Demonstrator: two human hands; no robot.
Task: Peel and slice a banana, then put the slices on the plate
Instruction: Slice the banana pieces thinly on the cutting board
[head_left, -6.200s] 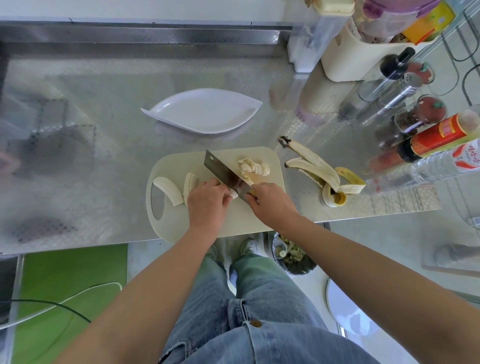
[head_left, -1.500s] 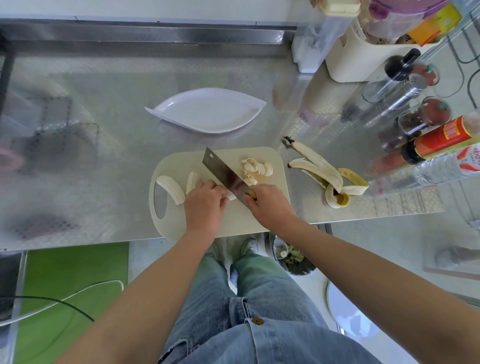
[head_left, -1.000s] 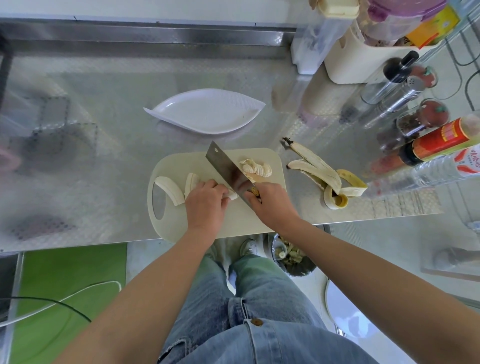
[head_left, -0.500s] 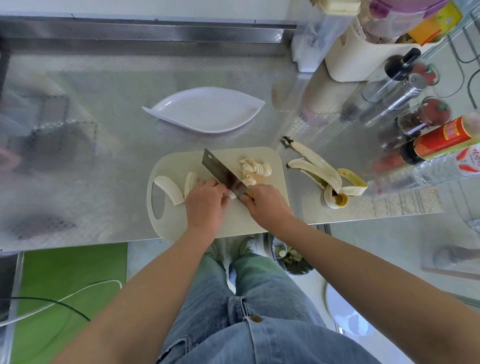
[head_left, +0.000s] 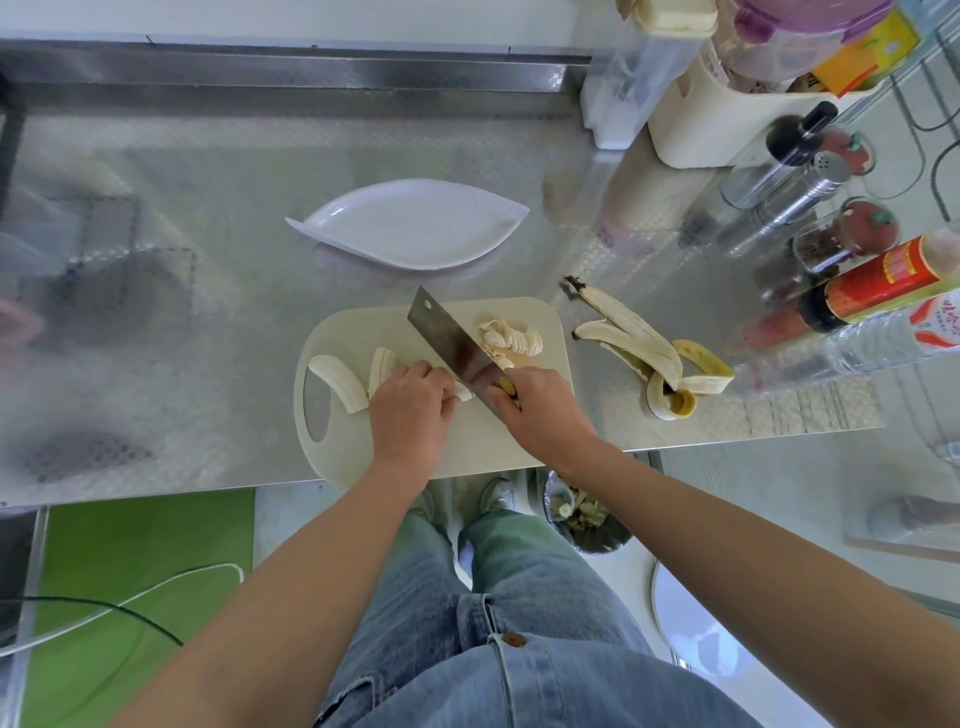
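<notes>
Your right hand gripping the knife just chopped down again, and your left hand pins the banana. Slices are piling up beyond your right hand. The plate further out is still bare, so keep cutting.

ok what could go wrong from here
1. The left hand holds the short banana piece right against the cleaver; a slip could nick its fingers.
2. The cutting board lies at the front edge of the counter, so a hard press down might tip or slide it.
</notes>
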